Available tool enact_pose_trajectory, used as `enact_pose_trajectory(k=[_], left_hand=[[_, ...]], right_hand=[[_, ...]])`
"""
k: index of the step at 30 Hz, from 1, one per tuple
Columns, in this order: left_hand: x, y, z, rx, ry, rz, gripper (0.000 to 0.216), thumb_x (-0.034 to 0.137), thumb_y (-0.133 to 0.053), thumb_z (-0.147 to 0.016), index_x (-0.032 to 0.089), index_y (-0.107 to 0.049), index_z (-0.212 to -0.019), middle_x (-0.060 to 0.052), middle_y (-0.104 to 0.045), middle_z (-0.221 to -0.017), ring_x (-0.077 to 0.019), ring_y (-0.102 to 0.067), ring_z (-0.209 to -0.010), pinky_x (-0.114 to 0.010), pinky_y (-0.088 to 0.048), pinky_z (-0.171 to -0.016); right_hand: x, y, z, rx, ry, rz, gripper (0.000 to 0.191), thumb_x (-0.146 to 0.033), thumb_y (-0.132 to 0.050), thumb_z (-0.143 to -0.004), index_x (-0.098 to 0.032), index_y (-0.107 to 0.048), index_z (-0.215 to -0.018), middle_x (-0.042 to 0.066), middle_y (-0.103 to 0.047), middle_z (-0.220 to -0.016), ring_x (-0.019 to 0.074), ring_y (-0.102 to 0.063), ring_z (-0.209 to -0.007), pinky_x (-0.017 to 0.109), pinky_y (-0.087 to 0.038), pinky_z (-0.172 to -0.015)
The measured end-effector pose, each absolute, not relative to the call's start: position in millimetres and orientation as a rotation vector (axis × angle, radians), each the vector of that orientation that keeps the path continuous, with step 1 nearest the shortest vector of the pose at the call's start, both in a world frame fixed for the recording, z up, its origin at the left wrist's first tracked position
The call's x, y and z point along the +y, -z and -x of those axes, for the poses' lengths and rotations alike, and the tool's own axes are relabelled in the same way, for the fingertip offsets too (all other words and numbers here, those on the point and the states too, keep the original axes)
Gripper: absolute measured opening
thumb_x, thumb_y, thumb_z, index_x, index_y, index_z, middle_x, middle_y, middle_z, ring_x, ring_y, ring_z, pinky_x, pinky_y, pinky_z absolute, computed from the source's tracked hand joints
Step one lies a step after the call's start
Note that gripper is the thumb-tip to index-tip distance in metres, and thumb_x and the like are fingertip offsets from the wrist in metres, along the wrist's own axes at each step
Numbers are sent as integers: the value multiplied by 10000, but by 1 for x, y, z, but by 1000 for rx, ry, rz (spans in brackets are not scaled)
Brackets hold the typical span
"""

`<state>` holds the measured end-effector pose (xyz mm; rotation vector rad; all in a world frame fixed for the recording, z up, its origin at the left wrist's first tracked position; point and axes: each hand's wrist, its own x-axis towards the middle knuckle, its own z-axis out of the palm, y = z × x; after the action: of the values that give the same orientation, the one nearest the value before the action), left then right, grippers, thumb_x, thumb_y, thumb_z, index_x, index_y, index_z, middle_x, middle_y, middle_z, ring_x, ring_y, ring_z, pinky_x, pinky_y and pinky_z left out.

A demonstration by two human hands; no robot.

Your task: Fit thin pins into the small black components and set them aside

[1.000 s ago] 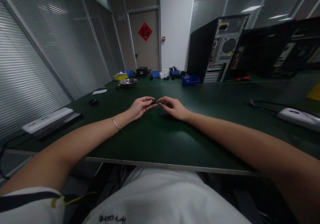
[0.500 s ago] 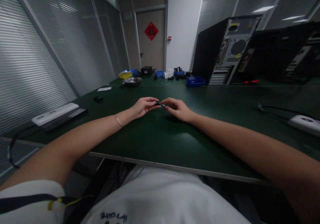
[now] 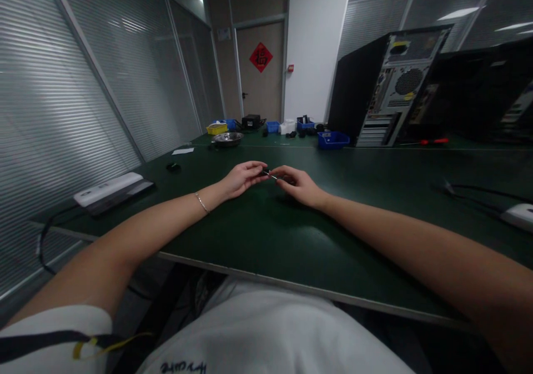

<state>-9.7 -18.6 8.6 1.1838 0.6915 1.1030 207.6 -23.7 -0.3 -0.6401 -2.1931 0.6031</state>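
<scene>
Above the middle of the green table [image 3: 250,235], my two hands meet almost fingertip to fingertip. My left hand [image 3: 244,179] pinches a small black piece [image 3: 265,171], too small to make out its kind. A thin shiny metal shaft [image 3: 273,176] runs from that piece toward my right hand [image 3: 303,186]. The curled fingers of my right hand are closed on the shaft's other end; any handle is hidden in the palm.
At the back stand a black computer tower [image 3: 360,88], a blue bin [image 3: 333,139], a metal bowl [image 3: 227,139] and a yellow bin [image 3: 217,129]. A white device [image 3: 109,189] and a small black object [image 3: 173,167] lie left. Cables [image 3: 474,193] lie right.
The view has swung slightly left, so the surroundings sit further right. My hands stay close together in nearly the same pose, and a little more of the metal shaft shows.
</scene>
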Motion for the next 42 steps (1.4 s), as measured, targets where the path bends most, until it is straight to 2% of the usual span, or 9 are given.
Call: enact_pose_trajectory(k=[5,11,15,18,23,28,33,37,42], left_hand=[[-10,-11,17,745,-1190,-1107,159,77,-600,-818,85,-554,-970,-139,-637,-966,-203,-653,-906,-347,-529,-854],[5,-7,32,827,-1280,-1093,235,67,-678,-748,137,-592,-956,-58,-627,-897,-118,-622,-781,-287,-513,-810],[2,-9,29,756,-1300,-1099,160,132,-612,-823,126,-597,-983,-93,-620,-984,-160,-626,-907,-374,-480,-892],[-3,-11,24,706,-1281,-1092,196,87,-598,-821,116,-560,-1010,-111,-620,-995,-205,-627,-972,-429,-464,-917],[-5,-10,23,789,-1288,-1131,330,16,-671,-728,111,-556,-1023,-97,-636,-956,-165,-633,-898,-334,-480,-876],[-3,-7,22,858,-1287,-1273,339,115,-741,-687,100,-619,-1003,-102,-639,-1004,-128,-595,-844,-264,-454,-779],[-5,-4,20,849,-1210,-1442,344,239,-692,-753,137,-659,-1079,-85,-627,-981,-120,-554,-800,-263,-429,-742],[-12,-6,16,798,-1140,-1509,364,218,-679,-760,178,-656,-1121,-74,-612,-1028,-129,-548,-844,-279,-427,-791],[-19,-10,13,787,-1096,-1516,354,184,-667,-766,161,-659,-1119,-79,-622,-985,-122,-548,-807,-299,-431,-812]], right_hand=[[-23,0,-207,-2151,-627,699,322,-292,-501,-858,-178,-571,-1151,53,-610,-917,144,-550,-737,288,-445,-673],[-22,0,-208,-2151,-657,717,323,-305,-507,-855,-182,-571,-1147,54,-611,-917,147,-558,-739,288,-450,-660],[-20,1,-208,-2152,-656,702,321,-306,-503,-856,-180,-571,-1144,55,-613,-924,149,-563,-755,285,-450,-665],[-21,0,-207,-2171,-639,701,315,-300,-501,-856,-179,-571,-1139,48,-617,-916,140,-555,-725,279,-443,-654],[-23,-1,-207,-2193,-635,691,314,-288,-494,-861,-171,-567,-1142,48,-622,-914,137,-551,-713,275,-437,-648],[-23,0,-206,-2190,-618,691,309,-290,-492,-863,-173,-570,-1138,47,-617,-916,143,-555,-746,278,-443,-677],[-22,0,-207,-2177,-604,691,314,-301,-493,-861,-178,-571,-1139,46,-615,-909,140,-544,-726,276,-441,-657],[-20,2,-207,-2148,-599,693,318,-316,-493,-862,-184,-572,-1140,48,-617,-920,137,-542,-707,274,-437,-637],[-18,4,-207,-2147,-595,692,322,-320,-496,-860,-181,-573,-1140,52,-616,-929,140,-542,-716,278,-440,-645]])
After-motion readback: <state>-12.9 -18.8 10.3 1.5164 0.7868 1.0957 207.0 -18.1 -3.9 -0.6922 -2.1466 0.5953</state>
